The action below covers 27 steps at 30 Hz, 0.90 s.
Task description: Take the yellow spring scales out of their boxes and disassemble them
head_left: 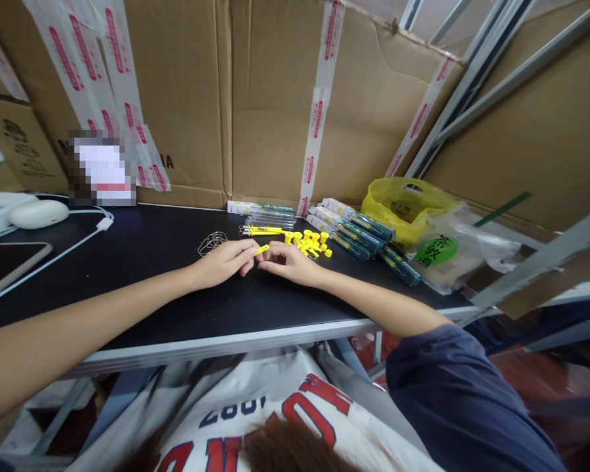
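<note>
My left hand (229, 260) is closed, pinching a small yellow plastic piece (262, 250) between thumb and fingers. Right beside it, my right hand (291, 263) has its fingers curled together close to the piece's other end; what they hold, if anything, is hidden. Just beyond the hands lies a pile of small yellow plastic parts (314, 244), some like caps. Several slim yellow sticks with metal tips (263, 231) lie behind. A tangle of thin metal wire rings (211, 243) rests at the back of my left hand.
Clear tubes (270, 221) and green-and-white printed packs (347, 229) lie at the back. A yellow bag (398, 206) and a clear bag (445, 255) stand right. Left are a phone (10, 265), white cable (63, 249) and white device (39, 214). Cardboard (270, 98) walls the back.
</note>
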Tool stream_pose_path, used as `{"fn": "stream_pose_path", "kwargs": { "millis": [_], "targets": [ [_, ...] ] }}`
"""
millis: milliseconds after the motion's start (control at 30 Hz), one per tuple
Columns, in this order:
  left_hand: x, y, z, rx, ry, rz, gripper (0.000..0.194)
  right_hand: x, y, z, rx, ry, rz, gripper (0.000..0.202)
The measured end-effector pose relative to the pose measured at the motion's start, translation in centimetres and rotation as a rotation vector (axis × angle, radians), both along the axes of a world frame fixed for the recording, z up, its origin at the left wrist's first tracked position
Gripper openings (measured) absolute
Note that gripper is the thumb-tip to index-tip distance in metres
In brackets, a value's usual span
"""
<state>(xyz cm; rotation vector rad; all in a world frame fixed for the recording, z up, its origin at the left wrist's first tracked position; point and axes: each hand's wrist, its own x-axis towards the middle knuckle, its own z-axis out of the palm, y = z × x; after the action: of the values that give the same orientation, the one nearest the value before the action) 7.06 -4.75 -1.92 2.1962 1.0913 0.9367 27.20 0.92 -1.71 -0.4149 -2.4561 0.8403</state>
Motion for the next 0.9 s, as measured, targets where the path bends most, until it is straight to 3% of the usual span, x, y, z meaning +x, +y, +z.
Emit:
{"fn": "stream_pose_path", "kwargs": {
  "millis": [233, 533, 900],
  "targets": [
    [-0.5, 0.2, 0.3, 0.071, 0.087, 0.200, 0.036, 0.7, 0.0, 1.6, 0.100, 0.094, -0.106, 0.038],
    [0.0, -0.5, -0.2, 0.139, 0.348, -0.044, 0.021, 0.4, 0.0, 1.3, -0.194, 0.120, -0.157, 0.040],
    [-0.2, 0.2, -0.6, 0.242, 0.403, -0.014, 0.029, 0.3, 0.0, 0.6, -0.399, 0.052, 0.003, 0.036]
  ]
}}
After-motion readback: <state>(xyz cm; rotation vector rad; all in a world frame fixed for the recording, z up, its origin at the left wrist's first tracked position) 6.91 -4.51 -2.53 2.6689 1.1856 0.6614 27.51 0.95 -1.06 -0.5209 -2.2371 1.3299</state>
